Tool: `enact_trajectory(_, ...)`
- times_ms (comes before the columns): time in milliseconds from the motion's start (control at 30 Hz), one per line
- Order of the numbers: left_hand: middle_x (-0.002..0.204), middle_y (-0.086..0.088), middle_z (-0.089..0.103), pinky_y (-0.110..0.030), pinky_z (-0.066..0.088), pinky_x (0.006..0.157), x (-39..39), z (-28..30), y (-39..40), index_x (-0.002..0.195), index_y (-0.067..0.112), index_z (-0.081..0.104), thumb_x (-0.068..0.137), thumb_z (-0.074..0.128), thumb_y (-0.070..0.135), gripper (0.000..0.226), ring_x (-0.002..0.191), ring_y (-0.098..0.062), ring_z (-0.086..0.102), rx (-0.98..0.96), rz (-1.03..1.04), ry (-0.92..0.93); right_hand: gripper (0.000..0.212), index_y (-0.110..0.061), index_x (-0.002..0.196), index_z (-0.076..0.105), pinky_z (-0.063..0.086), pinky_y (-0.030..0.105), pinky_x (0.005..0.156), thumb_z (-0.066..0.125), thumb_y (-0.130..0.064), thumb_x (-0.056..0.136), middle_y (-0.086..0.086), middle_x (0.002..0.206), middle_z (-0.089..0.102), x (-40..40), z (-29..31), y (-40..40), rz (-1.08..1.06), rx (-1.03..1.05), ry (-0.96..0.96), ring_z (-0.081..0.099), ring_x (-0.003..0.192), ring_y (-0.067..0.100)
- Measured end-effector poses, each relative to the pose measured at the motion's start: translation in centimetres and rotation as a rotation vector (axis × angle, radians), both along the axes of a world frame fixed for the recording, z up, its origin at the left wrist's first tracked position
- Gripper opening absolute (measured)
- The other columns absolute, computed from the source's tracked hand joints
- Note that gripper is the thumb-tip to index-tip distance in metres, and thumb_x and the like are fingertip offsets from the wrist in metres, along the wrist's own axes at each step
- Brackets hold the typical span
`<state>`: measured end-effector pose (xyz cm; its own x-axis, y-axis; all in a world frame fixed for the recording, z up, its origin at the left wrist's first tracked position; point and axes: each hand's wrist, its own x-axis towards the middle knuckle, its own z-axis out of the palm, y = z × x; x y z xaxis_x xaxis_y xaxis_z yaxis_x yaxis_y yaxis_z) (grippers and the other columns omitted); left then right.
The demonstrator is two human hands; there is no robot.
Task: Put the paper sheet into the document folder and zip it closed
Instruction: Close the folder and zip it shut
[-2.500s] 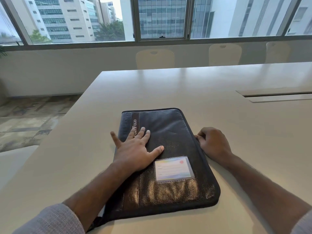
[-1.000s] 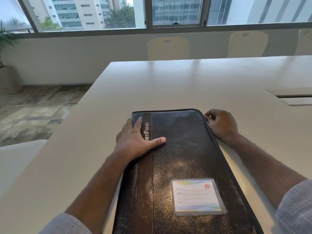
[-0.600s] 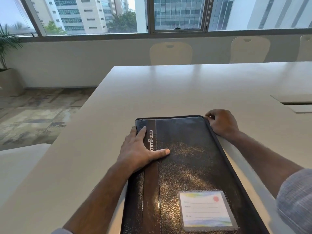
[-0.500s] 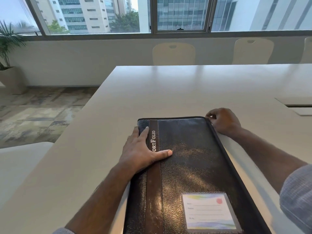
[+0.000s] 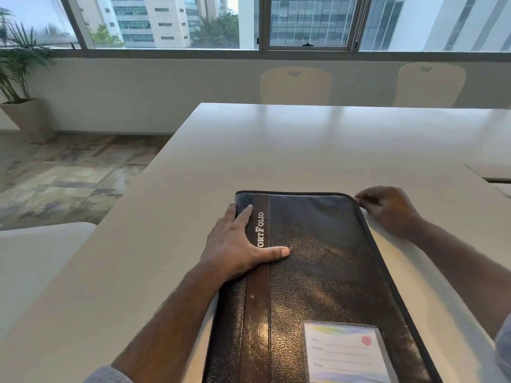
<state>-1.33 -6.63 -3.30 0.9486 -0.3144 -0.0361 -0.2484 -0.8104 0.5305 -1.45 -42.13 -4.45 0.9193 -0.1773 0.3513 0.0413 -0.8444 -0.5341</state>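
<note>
A dark document folder (image 5: 326,272) lies flat on the long pale table (image 5: 304,150), with cream chairs (image 5: 296,85) and a potted palm (image 5: 16,64) beneath the windows. The left hand (image 5: 237,244) presses open-palmed on its spine side. The right hand (image 5: 387,210) is curled, fingertips pinched at the folder's far right corner.

Bare table (image 5: 318,150) beyond document folder (image 5: 326,272); left hand (image 5: 237,244) flat on cover, right hand (image 5: 387,208) at far right corner; chairs (image 5: 296,85) behind far edge.
</note>
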Motion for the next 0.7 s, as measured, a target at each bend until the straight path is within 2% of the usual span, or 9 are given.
enact_trajectory(100,0.165,0.006,0.005,-0.042,0.017,0.121,0.0,0.0,-0.1,0.154,0.039,0.015,0.035,0.051,0.101,0.138,0.148,-0.017,0.015,0.027,-0.016,0.001,0.009,-0.018,0.080,0.076,0.051,0.030,0.072,0.071,-0.011,0.083,-0.004,0.072,0.073,0.2,-0.3,0.2,-0.011,0.006,-0.052,0.068,0.072,0.018)
enact_trajectory(267,0.164,0.007,0.004,-0.040,0.016,0.121,0.1,-0.2,0.0,0.153,0.040,0.015,0.035,0.047,0.103,0.138,0.148,-0.017,0.015,0.035,-0.012,-0.008,0.010,-0.019,0.079,0.075,0.053,0.035,0.076,0.072,-0.011,0.084,0.001,0.074,0.074,2.0,0.4,0.7,0.052,0.062,-0.030,0.069,0.078,0.020)
enact_trajectory(300,0.164,0.008,0.004,-0.040,0.016,0.121,0.1,-0.2,-0.1,0.153,0.040,0.016,0.035,0.048,0.102,0.138,0.148,-0.017,0.015,0.034,-0.009,-0.005,0.011,-0.022,0.079,0.075,0.053,0.033,0.076,0.072,-0.013,0.084,0.000,0.075,0.074,2.2,0.4,0.7,0.064,0.067,-0.026,0.069,0.077,0.016)
enact_trajectory(433,0.165,0.007,0.000,-0.041,0.015,0.121,0.1,-0.2,0.0,0.153,0.042,0.014,0.034,0.049,0.101,0.137,0.149,-0.018,0.012,0.029,-0.003,0.025,0.022,-0.037,0.078,0.070,0.046,0.011,0.067,0.071,-0.015,0.083,-0.015,0.079,0.071,2.9,0.5,1.4,0.103,0.074,-0.019,0.061,0.068,-0.009)
enact_trajectory(567,0.165,0.007,-0.001,-0.041,0.014,0.121,0.0,0.0,0.0,0.153,0.042,0.014,0.034,0.048,0.101,0.137,0.149,-0.017,0.011,0.024,-0.013,0.032,0.012,-0.025,0.080,0.075,0.051,0.026,0.076,0.072,-0.014,0.083,-0.007,0.072,0.074,3.5,0.3,1.0,0.110,0.112,0.016,0.063,0.071,0.001)
enact_trajectory(700,0.165,0.008,-0.001,-0.041,0.015,0.121,-0.1,0.1,0.0,0.153,0.042,0.015,0.036,0.052,0.099,0.135,0.149,-0.017,0.012,0.016,-0.010,0.034,0.007,-0.011,0.086,0.078,0.052,0.038,0.084,0.074,-0.007,0.082,0.004,0.081,0.075,4.6,1.6,0.6,0.149,0.106,0.123,0.066,0.078,0.016)
